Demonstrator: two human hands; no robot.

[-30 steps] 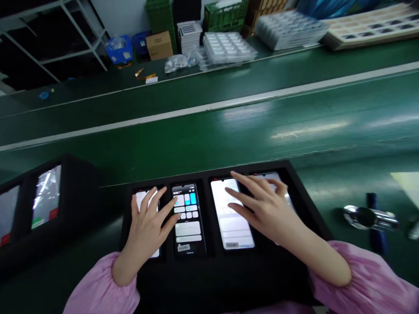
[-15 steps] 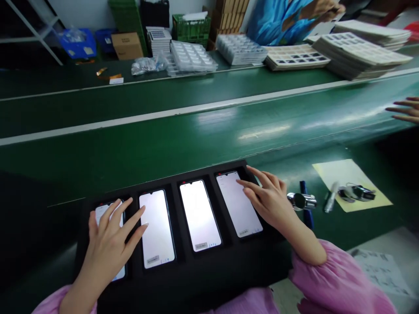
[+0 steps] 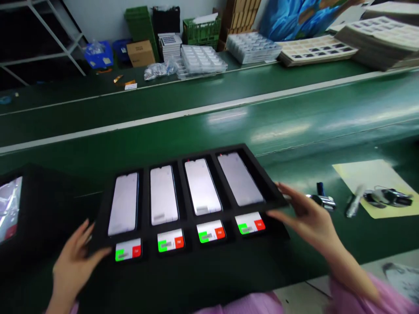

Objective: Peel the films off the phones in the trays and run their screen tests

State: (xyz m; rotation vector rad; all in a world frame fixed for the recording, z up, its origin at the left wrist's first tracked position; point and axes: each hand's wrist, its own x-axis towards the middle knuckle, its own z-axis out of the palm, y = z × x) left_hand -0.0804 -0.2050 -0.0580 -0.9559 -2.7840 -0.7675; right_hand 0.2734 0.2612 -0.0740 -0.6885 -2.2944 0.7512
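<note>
A black foam tray (image 3: 193,152) carries several phones side by side, their screens (image 3: 201,185) lit pale grey. Under its near edge shows a row of screen ends with green and red buttons (image 3: 211,232). My left hand (image 3: 73,261) holds the tray's near left corner, thumb beneath the edge. At the tray's right edge my right hand (image 3: 306,216) has its fingers curled round the rim. Both hands are slightly blurred.
A second black tray with a lit phone (image 3: 9,209) lies at the far left. A metal tool (image 3: 322,201), a pen and a small device lie by a yellow sheet (image 3: 356,179) on the right. Across the green conveyor belt (image 3: 209,131) are stacked plastic trays (image 3: 203,59), boxes and a person in blue (image 3: 294,17).
Both hands left the phone screens and moved out to the tray's two sides. The tray now sits higher and tilted, and green and red buttons show beneath its near edge.
</note>
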